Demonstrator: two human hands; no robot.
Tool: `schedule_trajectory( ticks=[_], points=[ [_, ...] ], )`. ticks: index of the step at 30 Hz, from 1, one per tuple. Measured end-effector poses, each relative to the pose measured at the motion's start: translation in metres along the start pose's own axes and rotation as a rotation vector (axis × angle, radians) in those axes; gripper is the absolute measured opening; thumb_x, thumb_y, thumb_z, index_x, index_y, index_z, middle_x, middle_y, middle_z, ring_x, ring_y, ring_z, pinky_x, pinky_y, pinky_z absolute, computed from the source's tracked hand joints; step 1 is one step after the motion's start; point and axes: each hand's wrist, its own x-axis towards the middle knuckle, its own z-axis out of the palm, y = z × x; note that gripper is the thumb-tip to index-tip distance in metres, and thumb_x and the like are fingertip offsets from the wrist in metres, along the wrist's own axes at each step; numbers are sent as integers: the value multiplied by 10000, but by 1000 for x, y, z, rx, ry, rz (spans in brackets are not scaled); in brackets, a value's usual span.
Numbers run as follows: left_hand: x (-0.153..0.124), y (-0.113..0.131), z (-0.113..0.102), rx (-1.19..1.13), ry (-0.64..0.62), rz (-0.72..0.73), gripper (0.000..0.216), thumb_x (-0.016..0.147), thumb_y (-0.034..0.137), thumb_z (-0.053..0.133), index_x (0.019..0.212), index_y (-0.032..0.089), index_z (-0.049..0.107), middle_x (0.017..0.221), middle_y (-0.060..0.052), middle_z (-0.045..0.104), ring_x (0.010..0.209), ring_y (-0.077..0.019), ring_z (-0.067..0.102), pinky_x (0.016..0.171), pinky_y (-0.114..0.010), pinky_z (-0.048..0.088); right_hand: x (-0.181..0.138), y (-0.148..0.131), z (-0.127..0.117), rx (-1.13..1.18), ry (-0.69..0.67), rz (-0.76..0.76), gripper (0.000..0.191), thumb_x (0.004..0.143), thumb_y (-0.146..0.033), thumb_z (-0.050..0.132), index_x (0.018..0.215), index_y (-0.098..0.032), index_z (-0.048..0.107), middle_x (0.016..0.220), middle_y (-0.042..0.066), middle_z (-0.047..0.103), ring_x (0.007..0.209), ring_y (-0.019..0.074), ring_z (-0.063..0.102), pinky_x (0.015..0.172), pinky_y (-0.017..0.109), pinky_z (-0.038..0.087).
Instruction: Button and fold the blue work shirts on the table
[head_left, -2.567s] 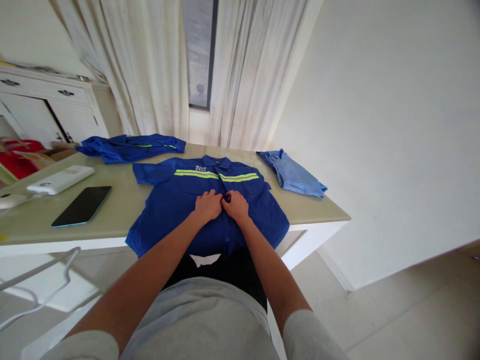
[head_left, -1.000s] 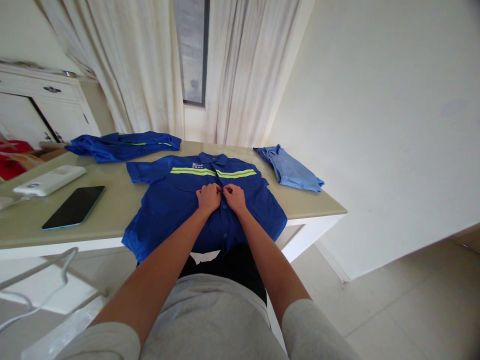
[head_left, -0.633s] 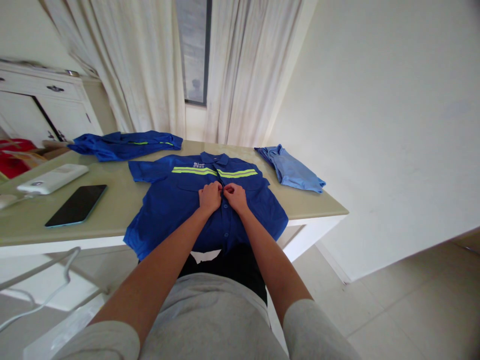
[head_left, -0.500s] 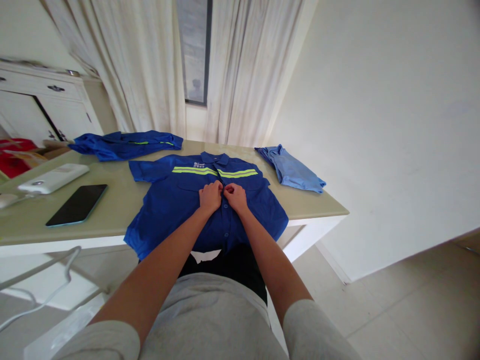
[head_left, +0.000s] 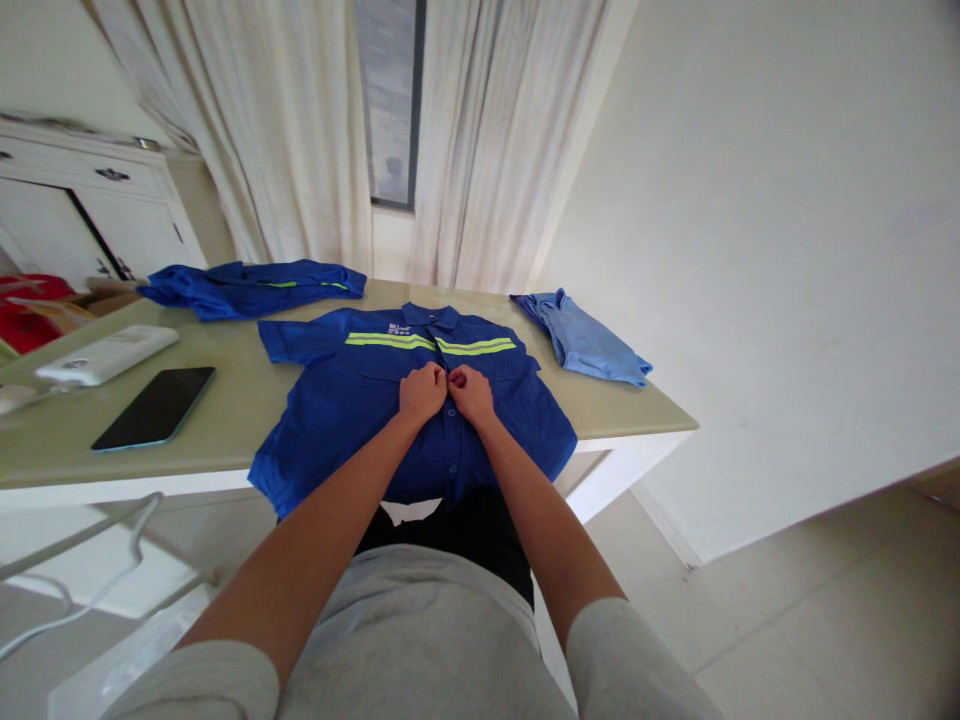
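A blue short-sleeved work shirt (head_left: 330, 420) lies front up, its collar toward the window and its hem hanging over the near table edge. Yellow-green reflective stripes cross its chest, with white lettering above the left one. My left hand (head_left: 424, 392) and my right hand (head_left: 471, 394) meet at the front placket just below the stripes. Both have their fingertips pinched on the shirt's front edges, nearly touching each other. Buttons show on the placket below my hands. Whatever lies right between the fingertips is hidden.
On the table (head_left: 232, 430), a phone (head_left: 154, 410) and a white device with a cable (head_left: 109, 355) lie at the left. Another blue garment (head_left: 255, 290) is at the back left, a folded light-blue garment (head_left: 589, 340) at the right. A wall (head_left: 787, 250) rises on the right.
My fingers have shifted very slightly at the placket, the left hand's fingers curling in a little more. The shirt and the other things stay where they were.
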Motion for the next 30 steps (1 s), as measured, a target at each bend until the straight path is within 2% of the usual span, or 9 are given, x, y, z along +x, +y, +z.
schedule_trajectory(
  ticks=[2,9,15,19,25,30],
  points=[
    [1,-1,1,-22,-5,9,254,1033,345,496,1162,240,687,1195,-79,769,1182,-287,674,991,-422,497,0,-1,0,-10,1,14,95,887,-295,695,968,-259,730,915,-14,770,849,181,700,764,274,516],
    [3,-6,4,-66,-11,-11,221,994,235,531,1162,255,673,1235,-55,765,1195,-251,678,1016,-391,488,0,-6,0,-86,-19,65,78,863,-296,706,929,-260,723,907,4,757,896,202,707,806,298,532],
    [3,-7,4,-109,0,13,288,959,192,554,1222,276,639,1141,-17,788,1122,-241,702,965,-379,501,0,-8,-1,-139,-48,35,85,915,-339,677,933,-270,723,939,19,765,928,224,715,820,316,525],
    [1,-4,3,-63,2,31,251,982,218,521,1154,277,694,1207,-29,772,1167,-250,680,981,-383,500,2,-7,-3,-94,-49,69,76,934,-330,687,941,-268,731,978,20,776,966,221,716,841,308,523],
    [-6,3,-2,11,44,92,230,971,263,569,1152,275,710,1152,-62,742,1131,-271,650,943,-383,512,8,-5,-4,17,-9,155,134,955,-356,673,962,-248,753,1031,36,788,1001,216,721,878,307,525],
    [-8,3,-4,7,37,109,188,994,253,567,1125,267,702,1156,-64,720,1114,-257,644,946,-367,502,9,-1,-4,64,6,139,131,938,-345,695,932,-243,776,985,33,795,960,203,726,864,287,524]
  ],
)
